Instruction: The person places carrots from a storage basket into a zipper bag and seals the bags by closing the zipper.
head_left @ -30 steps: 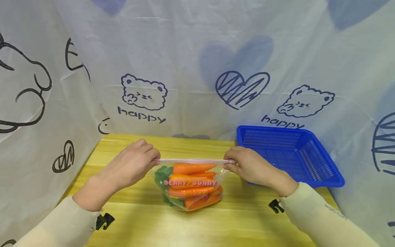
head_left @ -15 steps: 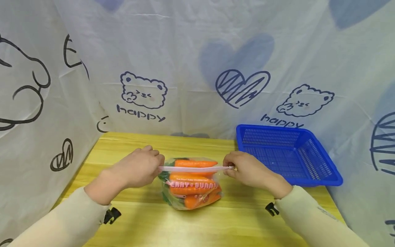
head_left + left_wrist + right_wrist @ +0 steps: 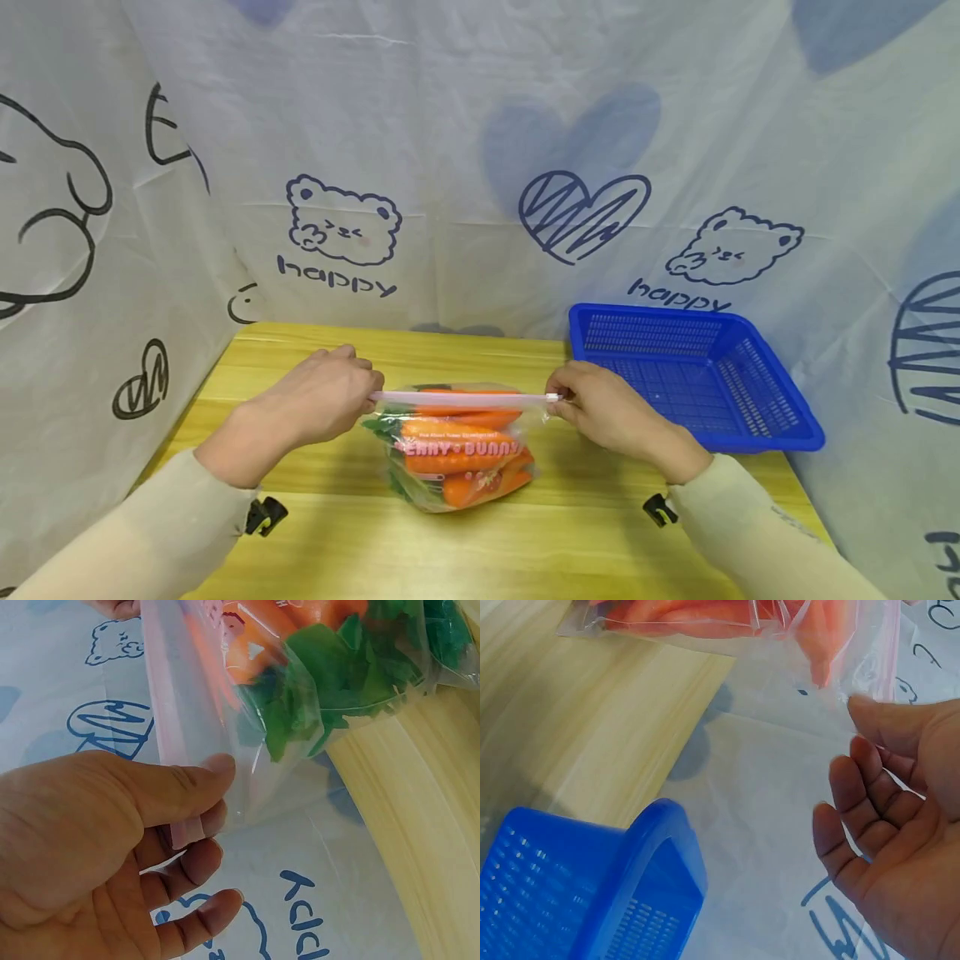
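A clear zip bag (image 3: 455, 437) with pink lettering stands on the table, filled with several orange carrots (image 3: 463, 490) that have green leaves (image 3: 337, 679). Its pale pink zip strip (image 3: 457, 400) is stretched between both hands. The left hand (image 3: 326, 396) pinches the strip's left end between thumb and index finger, its other fingers loosely curled, as the left wrist view shows. At the opposite end, the right hand (image 3: 603, 408) pinches the bag's top corner by a small white slider (image 3: 553, 397). In the right wrist view its remaining fingers are bent and hold nothing.
A blue plastic basket (image 3: 806, 425) with slotted walls sits at the back right of the yellow wood-grain table (image 3: 480, 558), just behind the right hand. White cloth (image 3: 450, 125) printed with bears and hearts hangs round the back and sides.
Both hands lowered the zip strip toward the person, then raised it partway again. The left hand went right and came back left, pulling the strip straight. Both keep their grip.
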`<state>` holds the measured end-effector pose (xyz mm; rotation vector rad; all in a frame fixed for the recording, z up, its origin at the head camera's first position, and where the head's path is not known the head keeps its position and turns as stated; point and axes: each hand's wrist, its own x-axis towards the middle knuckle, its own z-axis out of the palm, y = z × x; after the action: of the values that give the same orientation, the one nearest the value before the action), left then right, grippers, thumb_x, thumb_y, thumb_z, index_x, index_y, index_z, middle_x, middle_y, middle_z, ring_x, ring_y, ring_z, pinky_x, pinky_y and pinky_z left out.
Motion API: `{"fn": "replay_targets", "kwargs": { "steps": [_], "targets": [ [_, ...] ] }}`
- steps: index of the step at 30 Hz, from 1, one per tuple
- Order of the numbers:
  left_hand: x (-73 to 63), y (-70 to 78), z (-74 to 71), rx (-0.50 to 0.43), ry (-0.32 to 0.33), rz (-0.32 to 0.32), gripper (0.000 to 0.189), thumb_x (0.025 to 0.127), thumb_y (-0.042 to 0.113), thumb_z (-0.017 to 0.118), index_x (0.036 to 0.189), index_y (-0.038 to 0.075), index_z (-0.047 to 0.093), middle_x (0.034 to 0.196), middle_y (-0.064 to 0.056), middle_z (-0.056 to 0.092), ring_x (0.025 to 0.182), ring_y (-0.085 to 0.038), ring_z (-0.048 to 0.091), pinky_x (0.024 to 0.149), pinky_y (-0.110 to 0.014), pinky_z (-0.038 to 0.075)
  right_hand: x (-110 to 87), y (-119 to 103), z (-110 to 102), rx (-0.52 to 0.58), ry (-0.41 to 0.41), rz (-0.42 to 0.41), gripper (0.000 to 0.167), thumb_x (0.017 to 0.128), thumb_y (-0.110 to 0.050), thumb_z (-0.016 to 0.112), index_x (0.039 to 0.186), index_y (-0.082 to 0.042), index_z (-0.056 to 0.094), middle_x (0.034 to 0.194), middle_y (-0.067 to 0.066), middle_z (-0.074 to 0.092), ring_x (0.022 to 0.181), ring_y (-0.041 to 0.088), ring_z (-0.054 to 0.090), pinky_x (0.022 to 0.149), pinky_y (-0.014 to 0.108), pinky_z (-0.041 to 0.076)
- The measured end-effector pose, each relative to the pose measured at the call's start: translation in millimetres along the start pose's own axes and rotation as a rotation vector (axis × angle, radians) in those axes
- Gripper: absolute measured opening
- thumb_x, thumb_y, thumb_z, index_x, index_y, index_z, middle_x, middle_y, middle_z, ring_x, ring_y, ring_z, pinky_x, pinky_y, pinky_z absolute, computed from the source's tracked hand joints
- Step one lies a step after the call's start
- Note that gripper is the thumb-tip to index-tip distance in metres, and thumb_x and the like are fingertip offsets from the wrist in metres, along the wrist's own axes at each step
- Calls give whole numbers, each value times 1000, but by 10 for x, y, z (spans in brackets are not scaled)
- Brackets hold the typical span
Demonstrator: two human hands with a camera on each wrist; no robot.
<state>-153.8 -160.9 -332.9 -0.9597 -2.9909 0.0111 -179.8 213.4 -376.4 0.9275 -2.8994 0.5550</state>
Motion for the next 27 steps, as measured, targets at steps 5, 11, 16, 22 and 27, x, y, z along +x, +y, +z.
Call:
{"fn": "replay_targets", "kwargs": {
  "steps": [5,11,16,22,27],
  "targets": [
    [10,-4,-6,5,-3,-7,21,96,16,75,80,20,62,78,6,60,76,-18,46,66,-34,41,-29,52,-8,15,73,11,6,96,-18,77,94,-16,72,88,-7,63,80,10,56,72,34,50],
    [133,95,-76,-6,-9,-42,11,92,20,78,89,18,68,88,4,65,86,-22,54,75,-42,47,-55,79,-14,23,93,11,6,95,-17,77,93,-15,72,86,-7,63,78,10,57,71,32,50],
    [463,477,-167,-54,20,-16,24,93,30,78,110,14,73,108,-2,70,106,-27,59,98,-54,50,-68,84,-41,13,103,20,6,95,-17,77,94,-14,72,87,-6,64,79,10,58,72,34,51],
    [905,1032,-66,-15,124,49,28,96,37,75,114,15,73,111,-1,70,103,-25,59,94,-47,52,-71,53,-48,27,112,27,6,96,-18,77,94,-15,72,88,-6,65,80,12,59,72,34,51],
    [1131,1309,64,33,201,86,29,98,43,72,108,16,74,104,0,71,95,-23,61,84,-42,55,-78,35,-39,27,133,40,10,94,-19,78,90,-17,70,87,-6,63,79,11,56,72,33,50]
  ]
}}
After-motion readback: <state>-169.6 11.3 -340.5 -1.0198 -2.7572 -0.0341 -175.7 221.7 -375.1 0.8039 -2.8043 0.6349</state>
